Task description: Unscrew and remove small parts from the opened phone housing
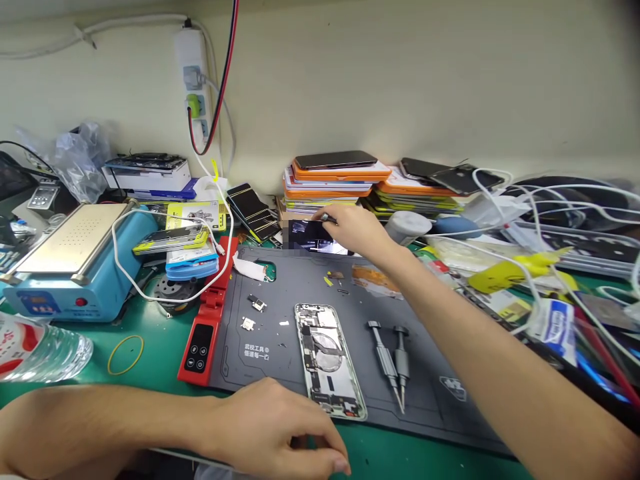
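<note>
Phone lies opened at the mat's near edge.
Right hand meets a lit screen at the far edge, grip unclear; left hand curls loosely.

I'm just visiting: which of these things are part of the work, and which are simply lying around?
Likely part of the work:
opened phone, near the left hand
small loose parts
two screwdrivers
dark mat
lit screen, at the right hand

Probably just lying about:
yellow rubber band
plastic bottle
orange-edged stack by the wall
blue machine
</note>
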Demonstrator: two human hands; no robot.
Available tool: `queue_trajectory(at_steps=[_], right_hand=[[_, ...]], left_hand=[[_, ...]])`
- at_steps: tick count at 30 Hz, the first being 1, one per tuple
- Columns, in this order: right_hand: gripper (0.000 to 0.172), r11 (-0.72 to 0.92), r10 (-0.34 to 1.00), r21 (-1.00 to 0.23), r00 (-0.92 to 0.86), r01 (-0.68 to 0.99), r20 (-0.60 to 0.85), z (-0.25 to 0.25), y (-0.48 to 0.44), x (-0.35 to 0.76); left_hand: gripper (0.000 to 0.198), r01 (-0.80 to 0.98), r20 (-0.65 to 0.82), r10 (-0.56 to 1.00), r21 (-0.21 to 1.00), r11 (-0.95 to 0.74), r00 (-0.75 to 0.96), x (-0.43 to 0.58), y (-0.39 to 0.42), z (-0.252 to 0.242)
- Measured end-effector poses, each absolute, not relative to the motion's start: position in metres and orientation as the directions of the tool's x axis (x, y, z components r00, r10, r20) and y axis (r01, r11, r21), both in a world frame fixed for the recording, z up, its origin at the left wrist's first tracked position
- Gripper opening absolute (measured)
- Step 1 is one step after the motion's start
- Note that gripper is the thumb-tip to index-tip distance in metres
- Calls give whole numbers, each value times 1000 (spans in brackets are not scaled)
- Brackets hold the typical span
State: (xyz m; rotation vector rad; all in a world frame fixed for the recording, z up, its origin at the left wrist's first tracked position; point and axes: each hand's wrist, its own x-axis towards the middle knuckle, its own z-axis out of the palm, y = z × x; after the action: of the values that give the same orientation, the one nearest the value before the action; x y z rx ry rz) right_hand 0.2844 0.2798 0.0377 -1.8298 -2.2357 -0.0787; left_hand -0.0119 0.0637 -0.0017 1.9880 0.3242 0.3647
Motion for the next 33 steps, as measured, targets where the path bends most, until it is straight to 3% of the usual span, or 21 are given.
queue_trajectory(at_steps=[33], right_hand=[[38, 254, 962, -103, -240, 962, 133, 50, 290, 291]], left_hand=[[20, 75, 102, 390, 907, -414, 915, -13, 64, 0]])
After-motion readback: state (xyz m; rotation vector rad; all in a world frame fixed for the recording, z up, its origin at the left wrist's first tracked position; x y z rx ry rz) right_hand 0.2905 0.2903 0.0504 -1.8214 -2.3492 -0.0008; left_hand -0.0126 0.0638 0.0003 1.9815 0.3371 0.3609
